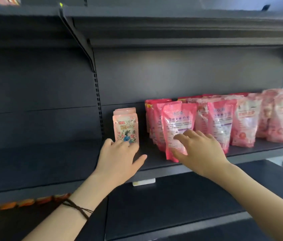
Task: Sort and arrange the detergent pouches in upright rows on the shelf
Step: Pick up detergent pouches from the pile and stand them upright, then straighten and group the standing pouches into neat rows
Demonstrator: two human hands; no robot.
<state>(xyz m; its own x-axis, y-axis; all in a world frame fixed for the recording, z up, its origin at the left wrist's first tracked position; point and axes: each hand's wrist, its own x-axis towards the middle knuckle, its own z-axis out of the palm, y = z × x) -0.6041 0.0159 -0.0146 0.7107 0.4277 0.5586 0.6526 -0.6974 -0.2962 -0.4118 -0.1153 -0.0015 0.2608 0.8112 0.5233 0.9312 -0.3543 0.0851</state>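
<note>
The left hand (pixel 118 157) reaches up to the shelf (pixel 150 148) with its fingers straight and relaxed. The fingertips touch the lower part of a small pale-pink pouch (pixel 126 126), which stands upright just beyond them, and the thumb points out to the side, free of anything. At least one more pouch of the same kind stands close behind the small one. Across a bare gap on the thumb side, the right hand (pixel 198 152) lies spread on the face of a larger pink pouch (pixel 178 123). Its fingers are slightly bent against the film and its thumb is low near the pouch's bottom edge. Whether it truly grips the pouch or only presses on it cannot be told. This pouch stands upright at the front edge of the shelf, leaning a little. Behind it and further out past the right hand, more pink pouches (pixel 245 126) stand upright in crowded rows that run to the far end of the shelf. A dark cord bracelet (pixel 78 207) circles the left wrist. Below and between the two hands, a white tag (pixel 144 182) sits on the shelf's front lip, above a lower shelf (pixel 172 209).
</note>
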